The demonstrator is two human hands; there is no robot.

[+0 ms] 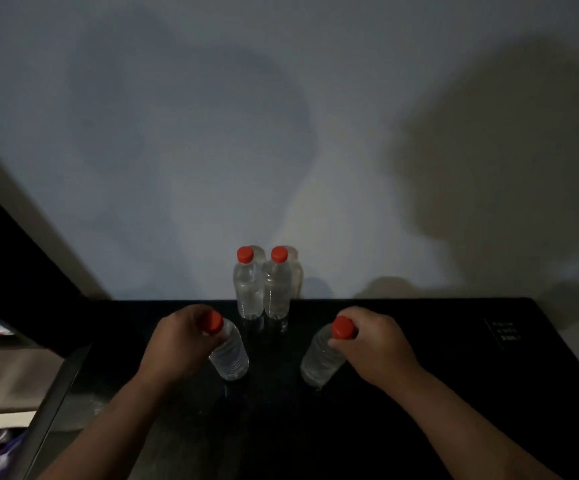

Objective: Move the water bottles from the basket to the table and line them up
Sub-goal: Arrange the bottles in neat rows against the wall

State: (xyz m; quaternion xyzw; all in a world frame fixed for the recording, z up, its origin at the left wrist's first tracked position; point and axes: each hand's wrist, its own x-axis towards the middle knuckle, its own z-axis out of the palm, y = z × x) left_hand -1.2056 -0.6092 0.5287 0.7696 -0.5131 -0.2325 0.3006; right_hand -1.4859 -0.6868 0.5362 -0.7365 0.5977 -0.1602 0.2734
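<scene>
Two clear water bottles with red caps stand upright side by side at the far edge of the black table [454,341]: the left standing bottle [248,289] and the right standing bottle [277,289], touching or nearly so. My left hand [180,341] grips the neck of a third bottle [229,355] just below its red cap; it tilts over the table. My right hand [374,344] grips the neck of a fourth bottle [321,362], also tilted. Both held bottles are nearer to me than the standing pair. The basket is hard to make out.
A grey wall rises directly behind the table's far edge. A small panel of light marks [504,332] sits on the table at the right. At the lower left, beyond the table's edge, lie a pale surface and a dim bluish object [4,452].
</scene>
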